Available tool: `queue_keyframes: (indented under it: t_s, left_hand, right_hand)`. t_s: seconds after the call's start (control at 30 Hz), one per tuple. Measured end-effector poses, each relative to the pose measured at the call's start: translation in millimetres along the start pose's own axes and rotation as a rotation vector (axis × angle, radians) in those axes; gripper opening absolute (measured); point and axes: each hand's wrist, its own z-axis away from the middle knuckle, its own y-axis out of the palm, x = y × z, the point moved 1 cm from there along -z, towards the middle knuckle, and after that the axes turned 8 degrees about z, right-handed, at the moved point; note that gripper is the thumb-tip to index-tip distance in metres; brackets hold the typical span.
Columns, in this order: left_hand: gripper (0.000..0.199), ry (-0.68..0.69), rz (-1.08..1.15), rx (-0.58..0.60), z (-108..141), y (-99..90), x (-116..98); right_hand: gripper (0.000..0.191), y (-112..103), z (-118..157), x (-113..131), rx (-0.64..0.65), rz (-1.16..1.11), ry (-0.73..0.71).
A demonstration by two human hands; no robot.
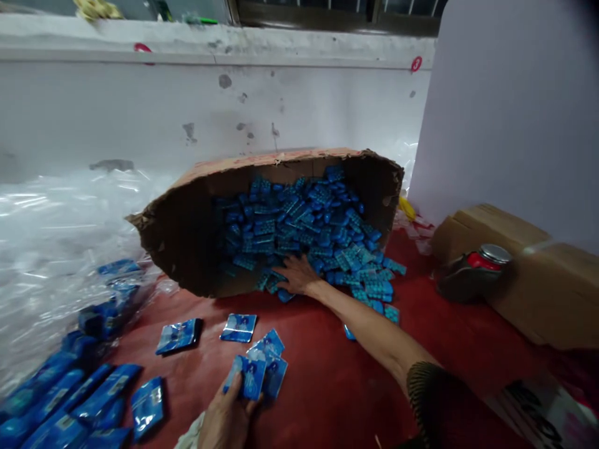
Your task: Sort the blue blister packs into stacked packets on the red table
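My left hand [227, 411] is closed at the bottom centre, with the thumb pressed on several flat blue printed packets [251, 377] that fan out from the fingers. My right hand [299, 274] reaches to the mouth of a cardboard box [196, 262] lying on its side. Its fingers are spread over a heap of small blue packs [299, 218] with rows of teal dots, which fills the box and spills over its front edge. Nothing shows gripped in that hand. A single blue packet [238, 328] lies flat between my hands and the box.
Filled blue pouches [56, 399] pile up at the lower left beside clear plastic wrap [70, 231]. More packets [178, 335] rest on the red table cover [337, 386]. At right stand a metal-lidded jar [495, 254] and a brown carton [528, 293], near a pale panel [510, 125].
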Motion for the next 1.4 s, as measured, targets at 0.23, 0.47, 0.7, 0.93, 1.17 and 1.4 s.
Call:
queue_keyframes:
  t_s: [0.23,0.47,0.7,0.93,1.17,1.4]
  left_hand:
    - [0.013,0.018,0.105,0.054,3,4.8,1]
    - [0.015,0.066,0.214,0.068,16,14.2,4]
    - [0.019,0.067,0.342,0.115,86,3.7,-10]
    - [0.012,0.220,0.394,-0.088,67,-67.5,-43]
    - [0.007,0.218,0.399,-0.041,48,-66.8,-31]
    - [0.025,0.284,0.374,-0.033,54,-38.2,-8]
  right_hand:
    - [0.043,-4,62,7,-0.002,0.034,0.063]
    - [0.042,-11,101,22,-0.023,0.073,0.125]
    - [0.035,-14,100,122,-0.088,-0.392,-0.114]
    - [0.026,33,94,232,0.117,-0.363,-0.295]
    - [0.021,33,92,213,0.101,-0.364,-0.210]
    - [0.030,4,121,170,0.022,-0.934,0.136]
